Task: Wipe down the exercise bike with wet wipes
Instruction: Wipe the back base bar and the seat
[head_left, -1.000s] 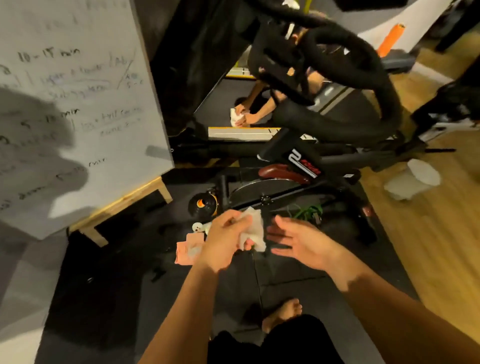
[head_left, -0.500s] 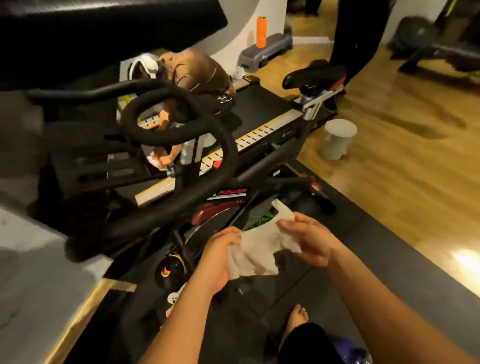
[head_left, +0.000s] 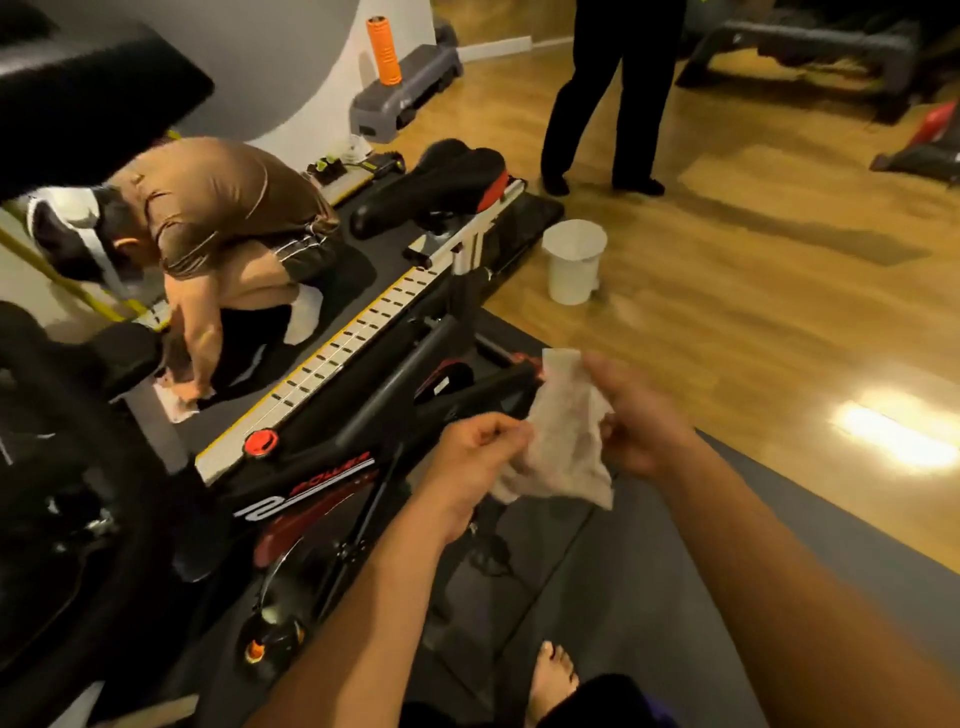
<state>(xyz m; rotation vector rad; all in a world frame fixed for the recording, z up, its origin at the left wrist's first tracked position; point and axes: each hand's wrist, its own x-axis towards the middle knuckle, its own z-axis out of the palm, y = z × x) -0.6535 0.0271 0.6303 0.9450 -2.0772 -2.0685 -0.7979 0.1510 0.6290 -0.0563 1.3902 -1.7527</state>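
Holding the wipe spread over the bike, I see my left hand pinching one edge and my right hand gripping the other. Dark mat below, glossy wood floor beyond, white bin by the saddle.

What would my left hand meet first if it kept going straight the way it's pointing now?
Probably the exercise bike's dark frame, just past the wet wipe that the left hand grips. Depth is unclear: the hand may pass above the frame, toward the white bin.
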